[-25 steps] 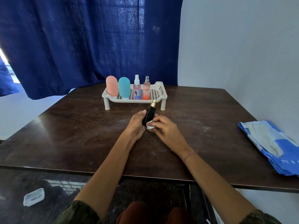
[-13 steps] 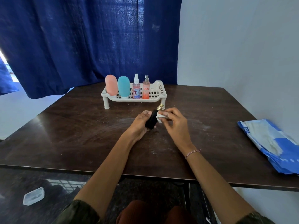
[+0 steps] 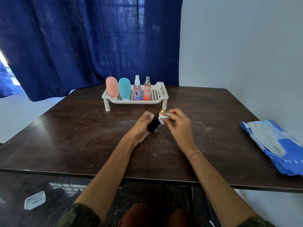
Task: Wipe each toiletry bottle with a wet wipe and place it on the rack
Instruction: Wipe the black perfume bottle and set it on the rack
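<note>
**Dark-wood surface before a blue curtain: black bottle between both hands, rack directly beyond**

Dark-wood surface (image 3: 73, 136) backed by blue curtain (image 3: 82, 46).

- **Far left:** small clear plastic container (image 3: 34, 200) on the floor, below the surface edge.
- **Far middle of the surface:** white slotted rack (image 3: 162, 89) on short legs. Loaded left to right with pink bottle (image 3: 112, 86), teal bottle (image 3: 124, 90), clear-capped spray bottle (image 3: 137, 90) and orange spray bottle (image 3: 147, 90), all upright. Right-hand part of the rack bare.
- **Nearer, just short of the rack's front right leg:** left hand (image 3: 141, 126) curled round the lower body of black bottle (image 3: 153, 124), apparently lifted off the surface.
- **Long axis of the bottle:** tilted, with the base low and toward the person and the gold cap (image 3: 164, 110) up, away and rightward, toward the rack's bare end.
- **Wipe:** wet wipe (image 3: 163, 117) pinched in the fingers of right hand (image 3: 178, 125) and pressed to the bottle's shoulder, just under the cap.
- **Hands:** close together, meeting at the bottle.
- **Far right:** blue-and-white packet (image 3: 270, 141) lying flat, well apart from the hands.

Judged: wiping in hand, placing not yet done. Bare rack space straight ahead and slightly right of the bottle. Left hand already carrying the bottle, so the likelier one for the placing. Righting of the tilted axis called for before setting down. Only the rack's front rim in the way, with the orange spray bottle the nearest neighbour at risk of a knock.
</note>
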`<state>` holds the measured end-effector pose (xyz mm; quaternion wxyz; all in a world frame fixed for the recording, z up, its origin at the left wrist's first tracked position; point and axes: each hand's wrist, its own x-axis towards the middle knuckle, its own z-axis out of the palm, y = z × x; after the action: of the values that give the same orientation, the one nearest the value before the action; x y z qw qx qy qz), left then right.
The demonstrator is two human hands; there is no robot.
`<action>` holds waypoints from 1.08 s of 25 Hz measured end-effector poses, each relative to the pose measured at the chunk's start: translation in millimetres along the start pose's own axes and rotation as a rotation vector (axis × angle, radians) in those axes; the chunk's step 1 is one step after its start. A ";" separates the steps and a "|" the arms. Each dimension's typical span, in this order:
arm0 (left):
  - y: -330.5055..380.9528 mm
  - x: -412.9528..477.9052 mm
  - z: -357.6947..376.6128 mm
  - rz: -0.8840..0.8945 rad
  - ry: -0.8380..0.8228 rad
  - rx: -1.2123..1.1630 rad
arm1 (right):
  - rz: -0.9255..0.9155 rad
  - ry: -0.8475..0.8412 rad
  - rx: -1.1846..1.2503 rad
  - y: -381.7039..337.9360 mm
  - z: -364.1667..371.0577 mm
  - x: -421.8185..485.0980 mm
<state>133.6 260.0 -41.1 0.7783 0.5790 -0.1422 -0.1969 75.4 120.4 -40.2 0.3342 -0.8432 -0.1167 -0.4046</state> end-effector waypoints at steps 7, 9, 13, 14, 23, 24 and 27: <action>3.0 -3.6 1.2 -0.105 -0.025 -0.015 | 0.107 0.077 -0.025 4.8 -0.8 0.7; 3.8 -3.5 1.2 -0.128 -0.056 -0.016 | 0.123 0.088 -0.020 5.5 -0.9 1.4; 0.8 -1.7 0.3 -0.114 -0.040 -0.003 | 0.150 0.102 0.043 4.8 -0.3 1.4; 0.8 -1.7 0.4 -0.108 -0.044 -0.006 | 0.169 0.120 0.072 4.7 -0.6 1.4; 3.1 -2.5 2.3 -0.114 -0.005 -0.071 | 0.136 0.101 0.143 -1.7 -0.9 0.7; 3.2 -2.7 3.0 -0.112 0.002 -0.061 | 0.108 0.078 0.132 -1.7 -0.2 0.3; 4.6 -5.5 5.4 -0.103 0.014 -0.011 | 0.050 0.042 0.092 -1.6 0.6 -0.7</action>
<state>126.9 259.2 -35.1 0.7713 0.5826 -0.1056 -0.2334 74.5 122.0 -40.3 0.3850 -0.8209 -0.1072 -0.4079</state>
